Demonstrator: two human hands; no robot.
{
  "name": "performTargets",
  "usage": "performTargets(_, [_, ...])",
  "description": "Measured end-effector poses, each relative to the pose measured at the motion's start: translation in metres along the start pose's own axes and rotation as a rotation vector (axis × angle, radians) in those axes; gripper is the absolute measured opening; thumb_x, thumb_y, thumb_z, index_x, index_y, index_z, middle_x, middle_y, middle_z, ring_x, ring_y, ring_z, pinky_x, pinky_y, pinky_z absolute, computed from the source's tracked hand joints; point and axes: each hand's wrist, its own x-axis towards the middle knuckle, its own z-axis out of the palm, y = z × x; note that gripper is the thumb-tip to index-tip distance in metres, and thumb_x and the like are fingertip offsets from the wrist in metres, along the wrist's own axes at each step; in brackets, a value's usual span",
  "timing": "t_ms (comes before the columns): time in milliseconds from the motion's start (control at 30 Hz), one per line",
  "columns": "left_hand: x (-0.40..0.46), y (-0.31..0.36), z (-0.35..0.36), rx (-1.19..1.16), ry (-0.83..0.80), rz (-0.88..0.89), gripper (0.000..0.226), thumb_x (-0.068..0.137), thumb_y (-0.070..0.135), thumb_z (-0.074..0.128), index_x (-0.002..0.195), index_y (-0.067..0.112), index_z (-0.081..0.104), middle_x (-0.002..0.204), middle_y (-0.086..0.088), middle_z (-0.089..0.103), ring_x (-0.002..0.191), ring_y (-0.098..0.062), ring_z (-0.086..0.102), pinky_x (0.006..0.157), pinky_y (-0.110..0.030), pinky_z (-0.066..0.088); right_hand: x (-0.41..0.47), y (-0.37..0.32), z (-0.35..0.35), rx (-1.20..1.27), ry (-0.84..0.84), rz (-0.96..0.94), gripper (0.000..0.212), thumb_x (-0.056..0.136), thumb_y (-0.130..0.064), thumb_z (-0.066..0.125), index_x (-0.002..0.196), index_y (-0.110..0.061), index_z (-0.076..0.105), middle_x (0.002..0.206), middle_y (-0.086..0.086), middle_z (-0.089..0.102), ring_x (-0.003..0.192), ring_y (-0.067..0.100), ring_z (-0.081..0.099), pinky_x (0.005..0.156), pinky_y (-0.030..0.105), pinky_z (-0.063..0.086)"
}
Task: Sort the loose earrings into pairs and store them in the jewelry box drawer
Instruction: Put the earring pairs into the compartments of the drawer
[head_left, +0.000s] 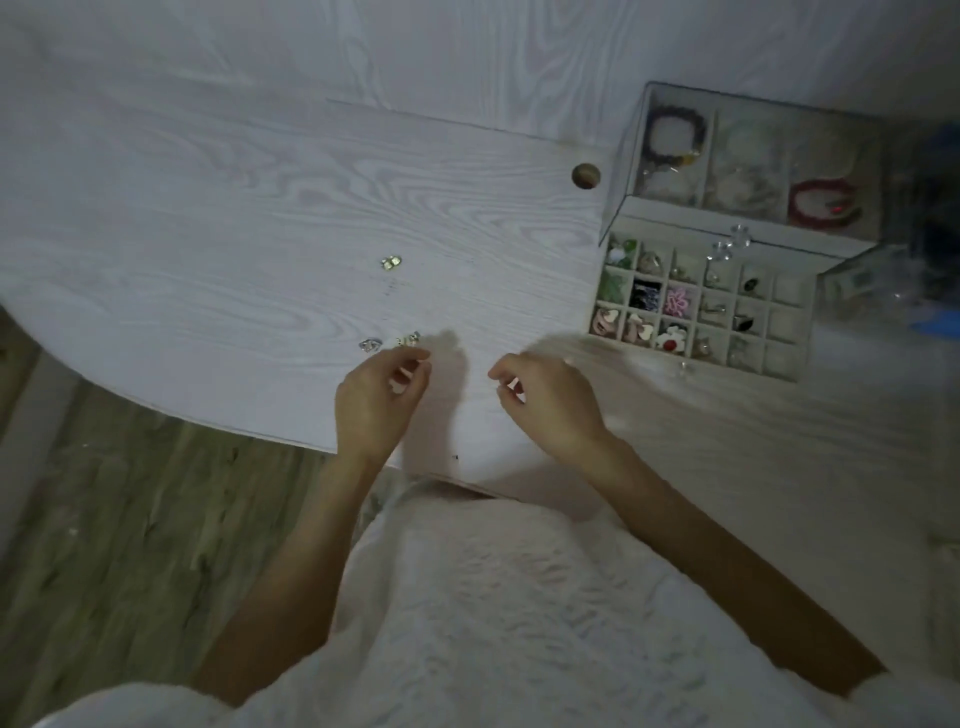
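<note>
The person stood at the near edge of the pale wood-grain bench (218, 249), both hands low over it. The left hand (376, 397) hovered just near of two small loose earrings (389, 343), its fingers curled inward; whether its grip had hold of anything, I could not tell in the dim light. The right hand (545, 397) hung a little to the right, fingers loosely curled too, and its grip was just as hard to read. Another small earring pair (390, 262) lay farther off on the bench, apart from the rest. The jewelry box (727, 171) sat at the far right with its drawer (698, 306) pulled out toward the person; most of its little compartments already held pieces, while several at the right end looked bare. To my eye the sorting was in its late stage, with matching under way. The next move would call for a fine pinch on those tiny pieces by the left hand, then a carry rightward to a bare compartment.
</note>
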Motion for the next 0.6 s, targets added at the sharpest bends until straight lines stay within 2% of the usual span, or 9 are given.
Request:
performTargets(67, [-0.002, -0.025, -0.016, -0.043, 0.071, -0.138, 0.014, 0.085, 0.020, 0.065, 0.098, 0.019, 0.069, 0.088, 0.000, 0.070, 0.071, -0.009, 0.060, 0.070, -0.028, 0.052, 0.022, -0.016, 0.019, -0.010, -0.059, -0.051, 0.021, 0.090, -0.016, 0.056, 0.110, -0.018, 0.063, 0.108, 0.001, 0.064, 0.095, 0.020, 0.060, 0.077, 0.034, 0.050])
performTargets(133, [0.002, -0.043, -0.026, -0.056, 0.099, -0.200, 0.021, 0.085, 0.016, 0.064, 0.105, 0.017, 0.067, 0.095, -0.002, 0.069, 0.075, -0.010, 0.060, 0.073, -0.026, 0.051, 0.042, -0.028, 0.035, -0.017, -0.062, -0.068, 0.025, 0.089, -0.017, 0.058, 0.113, -0.017, 0.060, 0.112, 0.003, 0.059, 0.096, 0.022, 0.060, 0.077, 0.035, 0.051])
performTargets(233, [0.018, -0.058, -0.029, -0.037, 0.040, -0.217, 0.031, 0.082, 0.014, 0.066, 0.113, 0.015, 0.062, 0.105, -0.005, 0.065, 0.083, -0.015, 0.061, 0.077, -0.027, 0.051, 0.066, -0.042, 0.053, -0.030, -0.009, -0.014, 0.038, 0.085, -0.022, 0.065, 0.121, -0.016, 0.054, 0.120, 0.004, 0.052, 0.102, 0.023, 0.056, 0.078, 0.034, 0.049])
performTargets(333, [0.034, -0.064, -0.025, -0.005, -0.048, -0.176, 0.036, 0.081, 0.020, 0.069, 0.115, 0.016, 0.061, 0.107, -0.006, 0.061, 0.086, -0.016, 0.059, 0.079, -0.028, 0.049, 0.082, -0.054, 0.066, -0.082, -0.005, 0.016, 0.048, 0.081, -0.027, 0.069, 0.123, -0.016, 0.050, 0.124, 0.006, 0.047, 0.108, 0.025, 0.051, 0.079, 0.035, 0.048])
performTargets(467, [0.043, -0.066, -0.017, 0.075, -0.079, -0.101, 0.035, 0.078, 0.024, 0.070, 0.112, 0.018, 0.062, 0.108, -0.008, 0.061, 0.098, -0.025, 0.056, 0.083, -0.033, 0.045, 0.086, -0.057, 0.075, -0.080, 0.017, -0.032, 0.040, 0.081, -0.023, 0.070, 0.118, -0.017, 0.056, 0.118, 0.006, 0.049, 0.107, 0.023, 0.047, 0.075, 0.034, 0.050])
performTargets(600, [0.049, -0.062, -0.016, 0.046, -0.079, -0.039, 0.020, 0.080, 0.016, 0.068, 0.100, 0.017, 0.069, 0.098, -0.007, 0.065, 0.085, -0.022, 0.062, 0.076, -0.028, 0.047, 0.085, -0.049, 0.080, -0.040, 0.019, -0.139, 0.021, 0.085, -0.007, 0.063, 0.105, -0.008, 0.068, 0.108, 0.010, 0.057, 0.102, 0.025, 0.050, 0.076, 0.038, 0.052])
